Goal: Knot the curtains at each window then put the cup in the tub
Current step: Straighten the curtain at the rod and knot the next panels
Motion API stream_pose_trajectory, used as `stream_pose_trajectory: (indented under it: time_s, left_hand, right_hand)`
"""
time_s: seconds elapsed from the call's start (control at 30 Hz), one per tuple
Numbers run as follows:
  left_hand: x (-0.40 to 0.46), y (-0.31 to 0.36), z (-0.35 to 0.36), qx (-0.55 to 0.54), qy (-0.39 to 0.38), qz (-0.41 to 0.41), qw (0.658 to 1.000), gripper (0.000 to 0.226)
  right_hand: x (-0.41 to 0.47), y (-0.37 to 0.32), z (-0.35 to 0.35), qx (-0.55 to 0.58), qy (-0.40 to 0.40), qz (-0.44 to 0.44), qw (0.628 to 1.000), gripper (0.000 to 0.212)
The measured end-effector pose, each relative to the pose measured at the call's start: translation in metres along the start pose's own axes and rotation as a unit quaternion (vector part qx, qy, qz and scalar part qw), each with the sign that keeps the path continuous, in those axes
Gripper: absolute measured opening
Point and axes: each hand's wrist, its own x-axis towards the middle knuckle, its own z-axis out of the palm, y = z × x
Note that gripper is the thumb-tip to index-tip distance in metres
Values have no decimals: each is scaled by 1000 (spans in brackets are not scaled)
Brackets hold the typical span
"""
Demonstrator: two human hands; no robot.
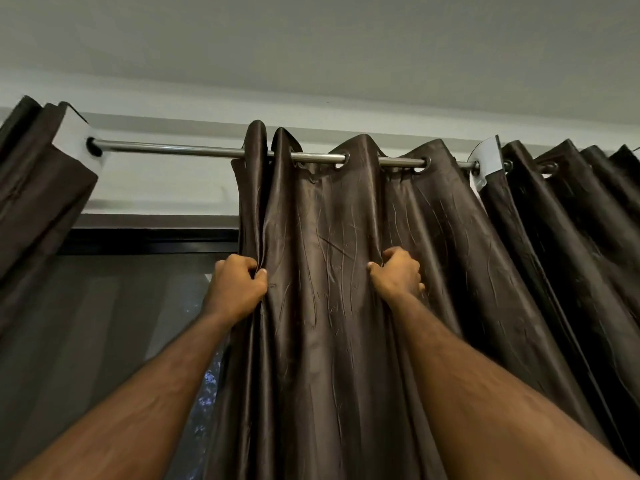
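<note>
Dark brown satin-type fabric fills most of the frame: the centre curtain hangs by metal eyelets from a steel rod running across the upper part of the frame, approx. left to right. Fabric is creased, with a faint wavy line pattern. Ceiling occupies the top of frame, pale grey. Window sits lower left, dark frame, glass uncovered betw. the centre curtain and a second bunched curtain at far left. A third curtain hangs at right edge, past a white rod bracket; another white bracket at upper left. Both forearms rise from the bottom corners twd. frame centre. Left hand grips the centre curtain's left edge, fingers curled round the fold, thumb on the front. Right hand is clenched on a pinch of fabric further right, mid-panel. Hands are apart, approx. level. No knot visible in any curtain. Cup and tub not in view.
</note>
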Motion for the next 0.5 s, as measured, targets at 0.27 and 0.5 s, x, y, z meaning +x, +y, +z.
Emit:
stream_pose_trajectory:
  time_s: [0.27,0.5]
  left_hand:
    - [-1,-9,-4,20,15,3,1000,46]
    - [-4,-17,-15,-75,16,-30,997,36]
  right_hand:
    - [-28,-47,23,61,108,61,990,28]
    - [-85,-156,69,78,-296,-166,937,26]
